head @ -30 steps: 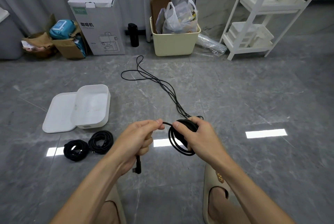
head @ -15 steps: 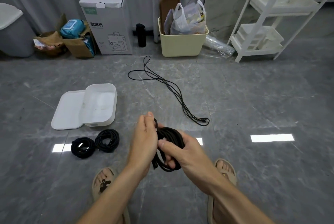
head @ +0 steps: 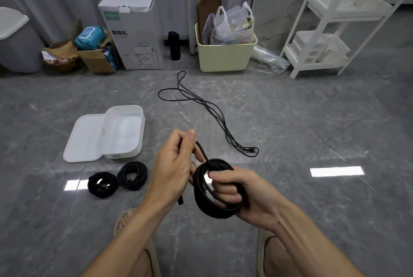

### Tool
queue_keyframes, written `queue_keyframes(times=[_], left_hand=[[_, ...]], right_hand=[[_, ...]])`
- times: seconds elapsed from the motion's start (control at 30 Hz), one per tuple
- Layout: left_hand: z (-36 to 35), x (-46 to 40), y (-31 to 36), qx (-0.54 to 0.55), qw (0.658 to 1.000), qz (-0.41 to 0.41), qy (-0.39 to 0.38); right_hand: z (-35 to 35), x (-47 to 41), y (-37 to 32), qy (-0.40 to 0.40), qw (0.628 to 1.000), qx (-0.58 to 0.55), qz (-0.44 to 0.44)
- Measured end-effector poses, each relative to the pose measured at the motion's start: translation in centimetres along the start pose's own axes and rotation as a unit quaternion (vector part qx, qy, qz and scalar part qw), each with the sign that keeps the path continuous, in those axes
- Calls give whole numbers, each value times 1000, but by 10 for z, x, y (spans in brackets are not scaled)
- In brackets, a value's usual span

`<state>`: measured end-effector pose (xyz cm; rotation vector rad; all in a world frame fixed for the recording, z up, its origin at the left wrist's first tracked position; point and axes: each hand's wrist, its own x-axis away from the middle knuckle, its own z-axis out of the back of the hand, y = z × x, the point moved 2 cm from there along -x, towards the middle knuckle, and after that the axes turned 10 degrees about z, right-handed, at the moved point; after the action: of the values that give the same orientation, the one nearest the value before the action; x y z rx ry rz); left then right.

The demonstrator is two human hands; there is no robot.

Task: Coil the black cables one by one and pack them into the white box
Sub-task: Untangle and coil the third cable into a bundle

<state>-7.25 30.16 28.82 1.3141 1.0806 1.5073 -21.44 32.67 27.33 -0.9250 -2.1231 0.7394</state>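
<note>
My right hand [head: 237, 194] grips a coiled black cable [head: 201, 196], fingers curled through the loops. My left hand [head: 174, 165] pinches the coil's loose end, which runs up from the loops; a plug tip pokes out below that hand. Two finished black coils [head: 102, 184] [head: 133, 175] lie side by side on the floor, left of my hands. The open white box [head: 136, 129] sits just beyond them with its lid [head: 86, 140] beside it. Another uncoiled black cable [head: 214, 115] stretches across the floor ahead.
Along the back wall stand a grey bin [head: 15, 39], cardboard boxes [head: 131, 31], a black bottle [head: 174, 45], a cream tub [head: 225, 53] with bags and a white shelf rack [head: 335, 19]. My sandalled feet [head: 134, 232] are below my arms.
The last stretch of cable was wound onto the coil. My left hand then lifted, pulling the loose end up out of the loops. The view tilted down slightly.
</note>
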Motion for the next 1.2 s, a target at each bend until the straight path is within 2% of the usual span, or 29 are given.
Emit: queue_keyframes(times=[0.13,0.3,0.47,0.6,0.73,0.8,0.9,1.07,1.2], left_hand=[[-2,1,0,46,995,67,-50],[-5,2,-5,108,981,138,-89],[1,-5,-11,79,987,95,-101],[9,-7,-11,-20,996,42,-71],[3,-5,-18,-157,982,-3,-101],[0,-2,-22,-153,977,26,-149],[-1,2,-25,-79,976,96,-180],[-4,5,-13,-79,965,78,-239],[-5,4,-14,-109,968,90,-205]], right_hand=[[-4,3,-2,55,995,79,17],[-8,1,0,78,994,56,55],[-11,3,-5,90,992,-13,91],[-8,4,-10,114,986,-10,120],[-3,0,-11,131,981,14,143],[-1,-1,-8,135,979,36,146],[0,0,-6,149,977,51,140],[3,-1,-9,160,973,69,152],[9,-3,-8,174,968,93,154]])
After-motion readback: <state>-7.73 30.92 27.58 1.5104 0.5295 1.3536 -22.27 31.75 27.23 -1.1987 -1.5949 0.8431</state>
